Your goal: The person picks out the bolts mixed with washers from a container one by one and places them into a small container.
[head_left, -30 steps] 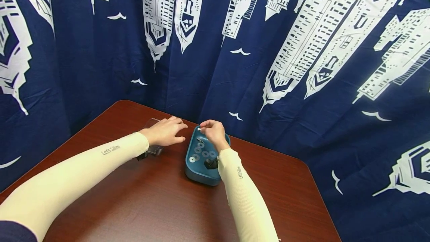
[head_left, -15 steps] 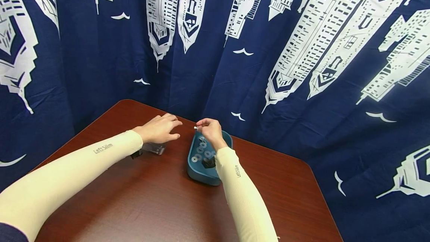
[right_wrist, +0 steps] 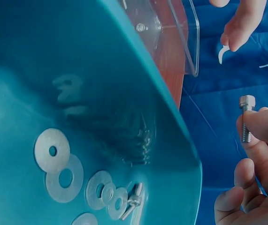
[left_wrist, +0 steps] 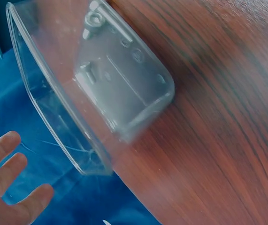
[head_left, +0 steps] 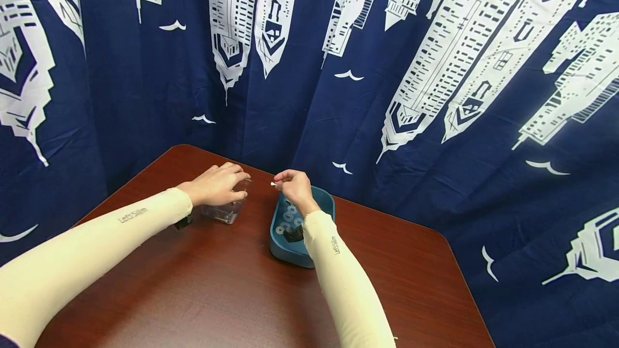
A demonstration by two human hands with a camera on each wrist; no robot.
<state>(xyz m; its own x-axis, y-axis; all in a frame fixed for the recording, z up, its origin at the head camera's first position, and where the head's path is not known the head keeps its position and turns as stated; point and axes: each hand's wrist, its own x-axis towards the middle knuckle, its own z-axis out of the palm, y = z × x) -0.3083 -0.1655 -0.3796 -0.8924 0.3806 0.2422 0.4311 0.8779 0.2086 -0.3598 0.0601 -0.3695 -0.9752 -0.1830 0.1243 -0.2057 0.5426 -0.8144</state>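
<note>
Between the thumb and finger of my right hand [head_left: 296,189] is a small socket-head bolt [right_wrist: 247,118], its head upward in the right wrist view. That hand is above the far left rim of a blue tray [head_left: 292,256]. Washers [right_wrist: 52,168] and a few bolts [right_wrist: 134,200] lie inside the tray. My left hand [head_left: 217,184] hovers over a clear plastic box [head_left: 224,214], fingers spread and holding nothing. In the left wrist view its fingers are apart from the box rim. Some small metal hardware [left_wrist: 94,19] rests on the box's bottom.
Both containers stand on a brown wooden table [head_left: 203,283], the box left of the tray. A dark blue curtain [head_left: 290,122] with white building prints hangs behind the table's far edge.
My right hand has moved left with the bolt, from over the tray's inside to its far left rim. My left hand has shifted left, and more of the clear box shows.
</note>
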